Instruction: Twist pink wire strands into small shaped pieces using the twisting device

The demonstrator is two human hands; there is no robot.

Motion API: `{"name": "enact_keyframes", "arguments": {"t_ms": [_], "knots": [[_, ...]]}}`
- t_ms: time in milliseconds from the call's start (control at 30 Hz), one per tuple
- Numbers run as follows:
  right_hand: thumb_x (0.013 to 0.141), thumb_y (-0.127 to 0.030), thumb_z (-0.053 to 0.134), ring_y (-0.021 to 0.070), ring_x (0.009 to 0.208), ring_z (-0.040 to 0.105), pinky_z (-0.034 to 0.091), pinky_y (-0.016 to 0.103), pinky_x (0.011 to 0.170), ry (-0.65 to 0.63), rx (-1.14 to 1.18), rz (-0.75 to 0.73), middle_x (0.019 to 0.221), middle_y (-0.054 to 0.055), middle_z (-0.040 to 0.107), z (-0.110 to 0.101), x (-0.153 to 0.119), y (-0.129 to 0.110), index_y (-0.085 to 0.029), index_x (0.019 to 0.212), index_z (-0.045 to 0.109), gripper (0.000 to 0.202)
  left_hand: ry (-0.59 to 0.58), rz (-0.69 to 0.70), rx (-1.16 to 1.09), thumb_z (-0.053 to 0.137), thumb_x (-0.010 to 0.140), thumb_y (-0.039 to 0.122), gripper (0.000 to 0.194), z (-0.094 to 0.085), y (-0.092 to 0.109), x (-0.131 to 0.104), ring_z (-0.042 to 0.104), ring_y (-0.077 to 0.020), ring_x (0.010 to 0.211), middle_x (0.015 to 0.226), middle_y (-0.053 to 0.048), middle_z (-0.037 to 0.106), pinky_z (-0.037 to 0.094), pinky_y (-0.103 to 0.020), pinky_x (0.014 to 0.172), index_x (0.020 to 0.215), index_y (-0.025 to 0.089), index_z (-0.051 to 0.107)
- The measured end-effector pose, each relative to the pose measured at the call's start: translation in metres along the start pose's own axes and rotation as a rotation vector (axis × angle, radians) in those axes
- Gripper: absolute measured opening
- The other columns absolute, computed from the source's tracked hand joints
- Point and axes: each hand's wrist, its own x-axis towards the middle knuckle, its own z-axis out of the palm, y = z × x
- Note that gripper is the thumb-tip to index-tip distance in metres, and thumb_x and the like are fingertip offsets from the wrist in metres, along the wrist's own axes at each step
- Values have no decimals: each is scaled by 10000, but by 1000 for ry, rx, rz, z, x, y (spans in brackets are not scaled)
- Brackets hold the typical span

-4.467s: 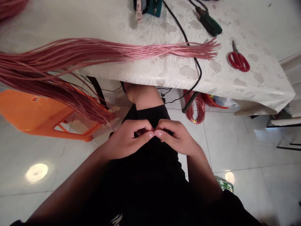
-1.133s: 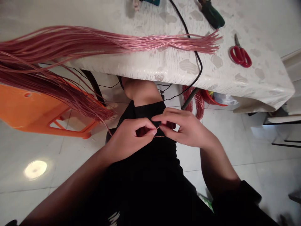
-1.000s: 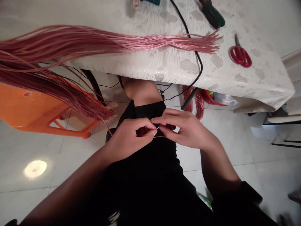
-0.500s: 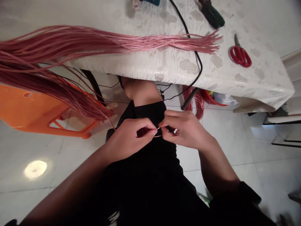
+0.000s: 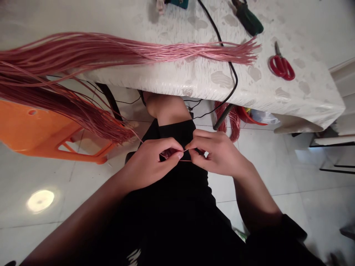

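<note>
Above my lap, my left hand (image 5: pixel 155 160) pinches a thin pinkish wire (image 5: pixel 185 161) between thumb and forefinger. Close beside it on the right, my right hand (image 5: pixel 217 151) is closed in a pinch on the wire too, its fingertips almost touching those of the left. A short bit of wire shows between the fingertips, and a second stretch runs just below them. Past my left wrist a strand leads up to the hanging end of a pink wire bundle (image 5: pixel 94 118). How the wire lies inside my fingers is hidden.
More pink wires (image 5: pixel 124 50) lie along the cloth-covered table (image 5: pixel 194 79), crossed by a black cable (image 5: pixel 235 74). Red-handled scissors (image 5: pixel 281 67) and a green-handled tool (image 5: pixel 248 18) lie to the right. An orange stool (image 5: pixel 41 129) stands left; a red basin (image 5: pixel 248 116) is under the table.
Both hands stay nearly in place, still pinching. The wire strand by my left wrist has shifted slightly, and a piece of it now shows inside the left hand's curl.
</note>
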Motion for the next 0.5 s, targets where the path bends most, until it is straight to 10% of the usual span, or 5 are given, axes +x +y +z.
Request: {"name": "enact_keyframes", "arguments": {"t_ms": [500], "knots": [[791,-115,553,67,554,321,252,251,525,-19,-68,-3,706,-45,436,5,-2,-1,-171,708,618,119,-31,27,33,571,930,269,95,4,-3,3,638,-79,723,790,78,700,433,-179,639,889,241,652]]}}
